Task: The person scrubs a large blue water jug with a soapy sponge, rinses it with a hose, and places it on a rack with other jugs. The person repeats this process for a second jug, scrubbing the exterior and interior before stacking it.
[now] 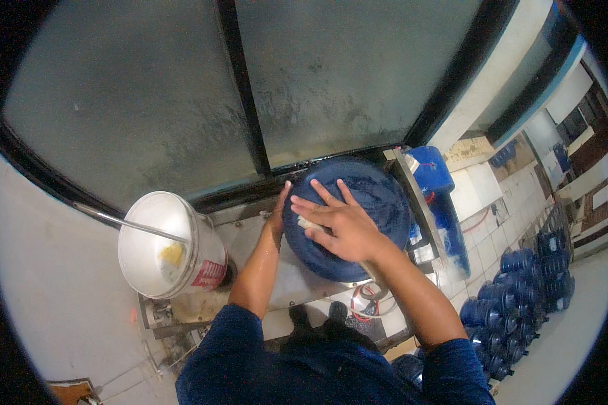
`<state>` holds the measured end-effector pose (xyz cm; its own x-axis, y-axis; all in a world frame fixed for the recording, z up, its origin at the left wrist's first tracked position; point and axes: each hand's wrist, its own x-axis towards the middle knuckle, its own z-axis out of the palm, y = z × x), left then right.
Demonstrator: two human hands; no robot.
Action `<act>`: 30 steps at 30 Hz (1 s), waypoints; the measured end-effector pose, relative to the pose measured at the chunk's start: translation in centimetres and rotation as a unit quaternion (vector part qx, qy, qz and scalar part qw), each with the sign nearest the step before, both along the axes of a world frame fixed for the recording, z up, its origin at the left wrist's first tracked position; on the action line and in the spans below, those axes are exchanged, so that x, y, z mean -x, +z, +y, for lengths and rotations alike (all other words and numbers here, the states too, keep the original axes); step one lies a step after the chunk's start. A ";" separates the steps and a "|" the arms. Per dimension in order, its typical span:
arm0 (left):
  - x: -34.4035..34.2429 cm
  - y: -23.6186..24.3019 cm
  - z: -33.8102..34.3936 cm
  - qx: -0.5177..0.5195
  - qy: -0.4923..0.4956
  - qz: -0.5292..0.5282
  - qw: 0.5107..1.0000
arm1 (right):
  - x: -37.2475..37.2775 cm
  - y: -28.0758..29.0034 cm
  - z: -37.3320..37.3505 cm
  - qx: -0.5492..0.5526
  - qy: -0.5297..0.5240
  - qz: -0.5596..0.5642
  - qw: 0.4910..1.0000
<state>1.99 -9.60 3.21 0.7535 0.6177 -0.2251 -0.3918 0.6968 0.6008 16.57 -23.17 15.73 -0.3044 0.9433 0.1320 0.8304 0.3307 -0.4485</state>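
Observation:
A large, wet, dark blue round container is in front of me, with its broad circular face turned up. Flat along its left side lies my left hand, seen edge-on with fingers stretched out. My right hand spreads its fingers over the blue face. Beneath that palm and thumb is a pale, long object; one end shows near the thumb and more shows below the wrist. Its exact kind is hidden.
Left of my arms, a white bucket holds a metal rod and something yellow. A frosted window stands behind the container. Blue containers are close on the right; several blue water jugs are stacked farther right. Hoses loop below.

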 end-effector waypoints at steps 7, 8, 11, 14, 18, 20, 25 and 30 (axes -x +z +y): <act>0.1 -11.6 -3.0 0.092 0.027 0.004 0.995 | 0.4 -1.0 1.5 -0.010 0.016 0.001 1.000; -0.2 -13.2 -3.3 0.093 0.032 0.006 0.995 | 0.4 -1.1 1.6 -0.011 0.017 0.005 1.000; -0.7 -17.1 -4.3 0.094 0.049 0.014 0.994 | 0.3 -1.2 1.9 -0.009 0.020 0.013 1.000; -1.5 -19.1 -5.3 0.096 0.056 0.024 0.993 | -0.5 -1.4 1.7 0.000 0.003 0.013 1.000; -1.6 -19.8 -5.1 0.093 0.065 0.024 0.993 | -0.3 -2.0 1.9 0.004 0.008 0.004 1.000; -2.2 -18.8 -3.7 0.087 0.045 0.023 0.995 | -0.4 -1.8 1.9 -0.002 0.011 0.004 1.000; -2.9 -16.7 0.3 0.074 0.012 0.019 0.997 | -0.3 -1.1 2.3 -0.025 0.028 -0.017 0.999; -2.9 -16.8 -0.7 0.073 0.022 0.023 0.997 | 0.4 -0.6 2.4 -0.016 -0.063 -0.012 0.998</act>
